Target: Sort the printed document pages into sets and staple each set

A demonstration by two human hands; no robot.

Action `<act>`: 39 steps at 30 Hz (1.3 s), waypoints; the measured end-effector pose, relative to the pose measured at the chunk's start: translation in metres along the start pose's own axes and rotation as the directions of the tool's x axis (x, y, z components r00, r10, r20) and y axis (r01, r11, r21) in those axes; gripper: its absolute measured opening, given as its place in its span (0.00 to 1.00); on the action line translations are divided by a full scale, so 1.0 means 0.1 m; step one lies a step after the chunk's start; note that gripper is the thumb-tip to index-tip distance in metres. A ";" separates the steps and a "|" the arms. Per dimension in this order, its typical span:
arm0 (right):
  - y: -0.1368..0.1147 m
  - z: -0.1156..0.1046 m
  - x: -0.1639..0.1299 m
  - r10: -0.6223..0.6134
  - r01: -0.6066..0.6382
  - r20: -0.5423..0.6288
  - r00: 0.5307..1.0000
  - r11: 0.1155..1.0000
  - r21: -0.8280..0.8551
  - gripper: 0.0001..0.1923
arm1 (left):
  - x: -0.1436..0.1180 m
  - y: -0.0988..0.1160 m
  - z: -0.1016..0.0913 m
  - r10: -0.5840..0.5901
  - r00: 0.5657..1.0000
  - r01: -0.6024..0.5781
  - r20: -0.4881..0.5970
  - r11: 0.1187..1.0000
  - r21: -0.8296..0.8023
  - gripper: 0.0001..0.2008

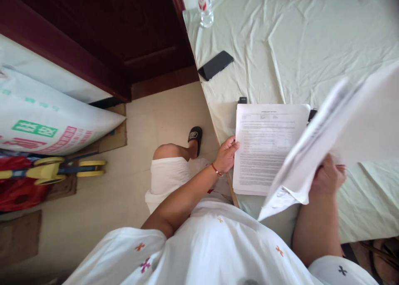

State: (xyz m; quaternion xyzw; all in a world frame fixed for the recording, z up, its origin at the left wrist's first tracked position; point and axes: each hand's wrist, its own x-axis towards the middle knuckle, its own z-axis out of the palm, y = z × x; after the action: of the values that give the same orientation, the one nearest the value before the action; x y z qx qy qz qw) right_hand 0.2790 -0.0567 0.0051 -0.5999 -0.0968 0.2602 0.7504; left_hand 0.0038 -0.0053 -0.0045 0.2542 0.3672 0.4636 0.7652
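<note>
Sorting papers at the bed edge.
Left hand (225, 154) flat, steadying the stack (264, 148); right hand (327, 177) beside it grips a lifted sheaf (327, 131). Looks mid-job: stack down, sheaf not yet placed. Phone (215, 65) beyond left hand.

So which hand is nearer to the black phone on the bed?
Left. The left hand rests on the left edge of the paper stack, just below the phone. The right hand holds lifted sheets farther off to the right.
</note>
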 end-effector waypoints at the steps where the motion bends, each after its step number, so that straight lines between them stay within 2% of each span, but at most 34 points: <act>1: 0.01 0.03 -0.03 -0.055 0.056 0.018 0.998 0.998 -0.026 0.22 | 0.00 0.00 0.00 -0.002 1.000 0.002 -0.003 1.000 -0.002 0.27; 4: 0.03 0.07 -0.08 -0.130 0.148 0.122 0.984 0.977 -0.155 0.21 | 0.00 0.00 0.00 -0.001 1.000 0.001 -0.027 1.000 -0.004 0.26; 8: 0.06 0.04 -0.10 -0.147 0.229 0.232 0.961 0.897 -0.377 0.18 | 0.01 0.00 0.03 0.016 0.998 -0.017 -0.061 1.000 -0.002 0.25; 11: 0.07 0.02 -0.10 -0.143 0.258 0.266 0.953 0.844 -0.469 0.18 | 0.01 -0.01 0.05 0.024 0.997 -0.026 -0.070 1.000 -0.015 0.24; 23: 0.11 0.02 -0.13 -0.144 0.259 0.245 0.959 0.795 -0.548 0.19 | -0.01 -0.05 0.06 0.043 0.990 -0.044 -0.137 0.999 -0.009 0.24; 39: 0.11 0.05 -0.16 -0.126 0.249 0.231 0.965 0.725 -0.642 0.21 | -0.02 -0.04 0.06 0.070 0.995 -0.066 -0.071 0.996 0.055 0.24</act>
State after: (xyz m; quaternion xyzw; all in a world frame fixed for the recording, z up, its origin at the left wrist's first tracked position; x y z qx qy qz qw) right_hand 0.2601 -0.0590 -0.0009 -0.7900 -0.3077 0.1815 0.4983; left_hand 0.0105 -0.0091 -0.0035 0.2698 0.3980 0.4884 0.7282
